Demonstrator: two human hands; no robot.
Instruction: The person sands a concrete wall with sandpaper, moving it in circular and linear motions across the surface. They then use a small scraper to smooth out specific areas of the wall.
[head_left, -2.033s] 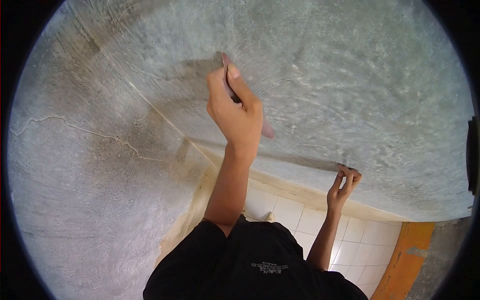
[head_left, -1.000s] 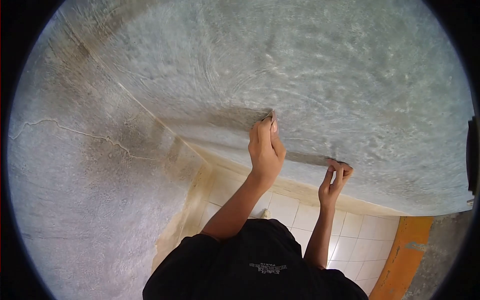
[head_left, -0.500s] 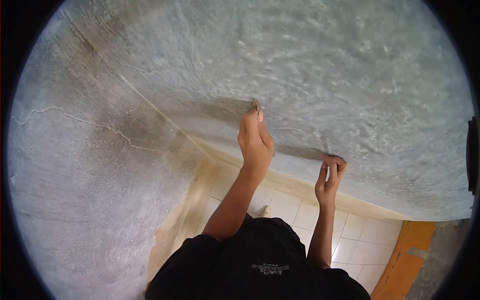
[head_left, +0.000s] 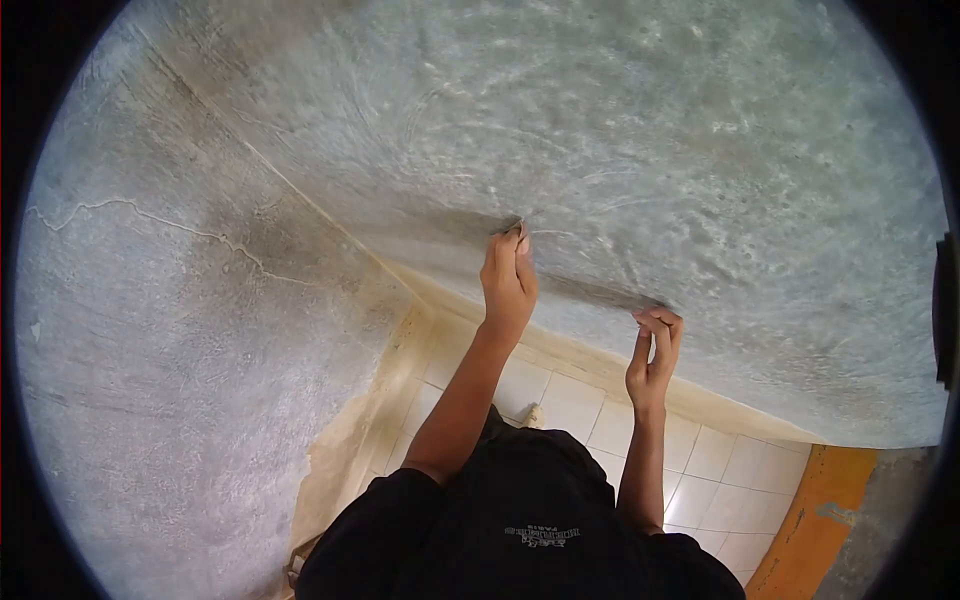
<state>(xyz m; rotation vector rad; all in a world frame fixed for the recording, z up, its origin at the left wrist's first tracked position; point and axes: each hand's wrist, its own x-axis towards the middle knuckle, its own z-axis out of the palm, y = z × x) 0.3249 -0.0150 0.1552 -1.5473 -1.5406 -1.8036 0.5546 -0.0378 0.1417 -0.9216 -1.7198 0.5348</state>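
From where I'm standing, the left hand [head_left: 511,278] is raised just past the middle of the view, its back turned to the camera, with the forearm running down towards seven o'clock. It is closed in a pinch on a thin flat piece [head_left: 522,229], which sits between thumb and fingers up against the grey wall [head_left: 700,170]. The right hand [head_left: 655,350] is at four o'clock from the left one, wrist low, fingers loosely bent and their tips at the same wall — whether anything is pinched there, I cannot tell.

Two seconds ago the left hand was higher and the piece showed long and pinkish across the palm; now the hand has come lower and the piece is turned nearly edge-on. The right hand has shifted a little towards ten o'clock in the view.

Most of the thin flat piece is hidden behind the left hand's fingers, and its contact with the wall is lost in shadow. The black shirt [head_left: 520,500] fills six o'clock and covers part of the tiled floor [head_left: 720,460]. A brownish thing [head_left: 298,562] at seven o'clock is mostly cut off by the sleeve — too little of it shows to name.
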